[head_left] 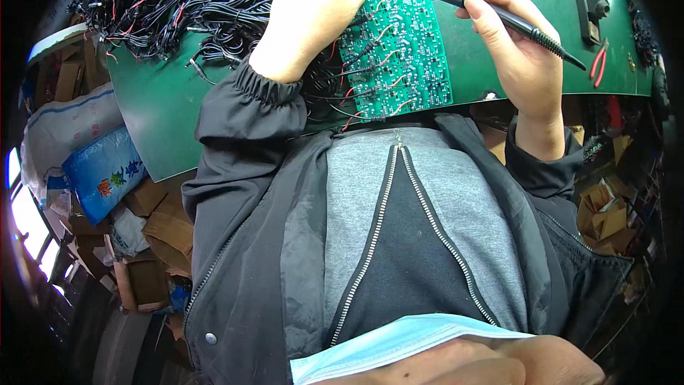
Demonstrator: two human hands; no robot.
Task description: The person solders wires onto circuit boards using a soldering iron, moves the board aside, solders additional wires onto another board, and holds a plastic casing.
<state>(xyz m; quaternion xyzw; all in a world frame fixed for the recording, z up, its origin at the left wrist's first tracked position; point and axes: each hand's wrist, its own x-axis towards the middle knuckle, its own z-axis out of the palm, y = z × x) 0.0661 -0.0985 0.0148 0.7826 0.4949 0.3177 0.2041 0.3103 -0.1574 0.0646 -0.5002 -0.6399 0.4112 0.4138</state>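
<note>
My right hand (519,50) grips a black soldering iron (470,1) like a pen. Its metal tip points left and reaches the upper part of a green circuit board panel (432,64). Close to that tip, my left hand (313,14) has thumb and fingers pinched on a thin wire at the board; the fingertips are partly hidden at the top edge. Black cables (367,50) with red wire ends lie attached along the left and middle of the panel, running off under my left wrist.
Large bundles of black cables (142,0) heap on the green table (164,125) at the far left. A black soldering iron stand (588,7) and red-handled pliers (601,64) lie at the right. Cardboard boxes (168,232) and a blue bag (105,175) sit below the table's left side.
</note>
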